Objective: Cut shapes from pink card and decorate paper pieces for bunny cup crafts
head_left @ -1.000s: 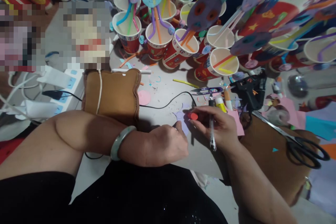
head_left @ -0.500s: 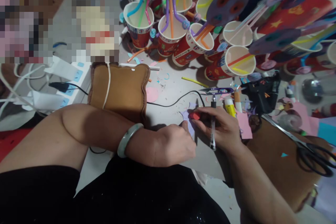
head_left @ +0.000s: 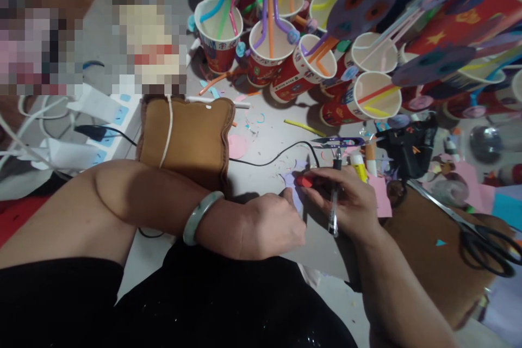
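My left hand (head_left: 274, 227), below a pale green bangle (head_left: 200, 218), is curled on the table with its knuckles up. Its thumb lies at the edge of a light purple paper cutout (head_left: 289, 179); what its fingers hold, if anything, is hidden. Close to it, my right hand (head_left: 355, 198) pinches a small red piece (head_left: 304, 180) between thumb and forefinger over the cutout. A clear pen with a black grip (head_left: 334, 204) lies across that hand, tucked among its fingers. Purple-handled thread snips (head_left: 340, 142) rest just beyond the right fingers.
Red paper cups (head_left: 222, 57) with straws and paper faces crowd the back. A brown cushion-like pad (head_left: 187, 133) and a white power strip (head_left: 120, 119) are at left. On the right lie a yellow glue stick (head_left: 358, 166), a black glue gun (head_left: 410, 144) and scissors (head_left: 485, 239).
The view has shifted slightly. The pen in my right hand leans a little more to the right; both hands keep nearly the same place and pose.
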Tool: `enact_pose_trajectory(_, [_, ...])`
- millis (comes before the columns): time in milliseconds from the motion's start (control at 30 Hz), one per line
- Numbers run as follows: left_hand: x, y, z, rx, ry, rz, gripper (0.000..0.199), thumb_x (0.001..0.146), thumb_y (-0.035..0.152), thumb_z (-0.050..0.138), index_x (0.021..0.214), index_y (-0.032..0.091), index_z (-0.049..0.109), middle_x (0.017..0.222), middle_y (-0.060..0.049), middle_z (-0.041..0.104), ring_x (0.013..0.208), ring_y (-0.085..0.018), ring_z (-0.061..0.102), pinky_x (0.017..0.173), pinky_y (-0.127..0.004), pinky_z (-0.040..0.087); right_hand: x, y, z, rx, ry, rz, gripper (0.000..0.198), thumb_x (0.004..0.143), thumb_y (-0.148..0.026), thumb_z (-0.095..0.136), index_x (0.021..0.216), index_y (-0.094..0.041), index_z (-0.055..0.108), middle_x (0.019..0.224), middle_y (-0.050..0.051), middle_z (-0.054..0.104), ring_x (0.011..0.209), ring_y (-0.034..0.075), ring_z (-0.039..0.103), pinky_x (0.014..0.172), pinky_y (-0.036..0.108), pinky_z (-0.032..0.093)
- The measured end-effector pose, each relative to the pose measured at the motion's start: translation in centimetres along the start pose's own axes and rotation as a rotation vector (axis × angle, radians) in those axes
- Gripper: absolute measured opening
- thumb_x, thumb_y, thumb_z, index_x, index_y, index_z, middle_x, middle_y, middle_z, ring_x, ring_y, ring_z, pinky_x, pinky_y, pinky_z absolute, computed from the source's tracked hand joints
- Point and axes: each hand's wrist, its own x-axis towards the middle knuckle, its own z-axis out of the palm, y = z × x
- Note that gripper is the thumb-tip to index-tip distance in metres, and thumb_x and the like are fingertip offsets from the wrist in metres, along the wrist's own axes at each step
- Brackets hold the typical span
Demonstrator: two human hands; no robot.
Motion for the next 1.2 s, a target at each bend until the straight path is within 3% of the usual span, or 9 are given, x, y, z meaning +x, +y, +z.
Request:
enact_pose_trajectory(400, [0.0, 0.0, -0.1, -0.011, 0.021, -0.007, 0.037, 0.093, 0.015, 0.048, 0.121, 0.003, 0.070, 0.115, -0.034, 0.067, 0.070, -0.026, 0.070, 0.047, -0.028, 0.040, 0.1, -0.3, -0.2, 0.010, -0.029, 0.012, 0.033, 0.081, -0.025, 0.077, 0.112, -0.029, 0.068, 0.079, 0.002, 0.072, 0.069, 0.020, 0.061, 0.061, 0.038, 0.049])
enact_pose_trajectory(633, [0.0, 0.0, 0.4, -0.011, 0.072, 0.021, 0.037, 0.093, 0.020, 0.051, 0.119, 0.001, 0.071, 0.106, -0.033, 0.070, 0.064, -0.024, 0.069, 0.048, -0.030, 0.042, 0.5, -0.4, -0.8, -0.033, -0.013, -0.075, 0.037, 0.079, -0.031, 0.080, 0.112, -0.030, 0.065, 0.078, 0.001, 0.070, 0.064, 0.020, 0.058, 0.062, 0.039, 0.045])
enact_pose_trajectory(833, [-0.3, -0.3, 0.0, -0.013, 0.060, 0.056, 0.040, 0.089, 0.010, 0.050, 0.124, 0.002, 0.068, 0.110, -0.032, 0.070, 0.066, -0.025, 0.070, 0.048, -0.029, 0.044, 0.2, -1.0, -1.7, -0.117, 0.067, -0.081, 0.026, 0.076, -0.031, 0.083, 0.087, -0.028, 0.060, 0.064, -0.003, 0.058, 0.053, 0.016, 0.051, 0.054, 0.035, 0.041])
enact_pose_trajectory(967, [-0.4, -0.4, -0.4, -0.030, 0.044, 0.051, 0.041, 0.090, 0.013, 0.051, 0.126, 0.001, 0.067, 0.112, -0.034, 0.068, 0.065, -0.025, 0.070, 0.047, -0.029, 0.044, -0.5, -1.1, -1.6, -0.208, 0.065, -0.103, 0.032, 0.076, -0.027, 0.084, 0.077, -0.027, 0.051, 0.053, -0.006, 0.053, 0.044, 0.013, 0.047, 0.045, 0.031, 0.039])
enact_pose_trajectory(1100, [-0.3, -0.5, -1.1, -0.026, -0.005, 0.037, 0.043, 0.091, 0.013, 0.049, 0.130, 0.002, 0.064, 0.119, -0.036, 0.064, 0.063, -0.024, 0.070, 0.046, -0.030, 0.044, -1.5, -0.6, -1.0, -0.201, 0.074, -0.054, 0.031, 0.077, -0.030, 0.082, 0.082, -0.026, 0.052, 0.075, 0.000, 0.071, 0.059, 0.017, 0.066, 0.049, 0.030, 0.048])
enact_pose_trajectory(1200, [-0.2, -0.6, -1.6, -0.036, -0.035, 0.021, 0.044, 0.091, 0.014, 0.051, 0.131, 0.000, 0.062, 0.115, -0.037, 0.065, 0.062, -0.023, 0.070, 0.046, -0.029, 0.045, -1.6, -0.6, -0.7, -0.174, 0.038, -0.011, 0.030, 0.078, -0.027, 0.081, 0.079, -0.026, 0.051, 0.087, 0.001, 0.076, 0.062, 0.017, 0.069, 0.049, 0.029, 0.050])
